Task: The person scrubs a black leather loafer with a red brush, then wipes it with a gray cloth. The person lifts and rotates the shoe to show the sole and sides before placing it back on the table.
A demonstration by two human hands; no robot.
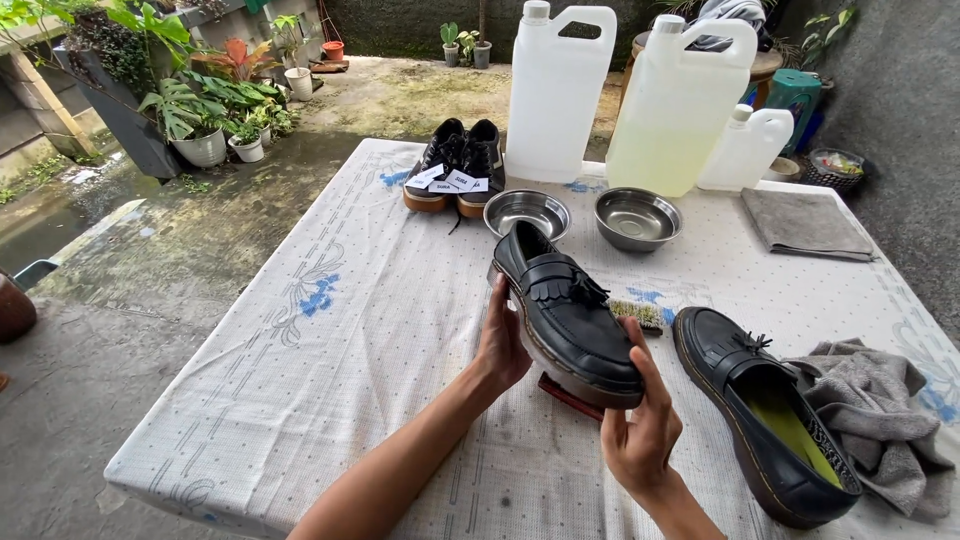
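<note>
I hold a black tasselled loafer (565,312) above the table, its toe toward me. My left hand (502,345) supports its left side near the heel. My right hand (642,425) grips it under the toe. The matching loafer (755,405) lies on the table to the right, its opening facing up and a yellow-green insole showing. A brush (640,315) lies on the cloth just behind the held shoe, partly hidden by it.
White patterned tablecloth (350,330) covers the table. Two steel bowls (527,212) (636,217), black sneakers with paper tags (455,165), three plastic jugs (558,90), a folded grey cloth (805,222) and a crumpled grey towel (880,410) sit around. Potted plants (205,120) stand on the ground at left.
</note>
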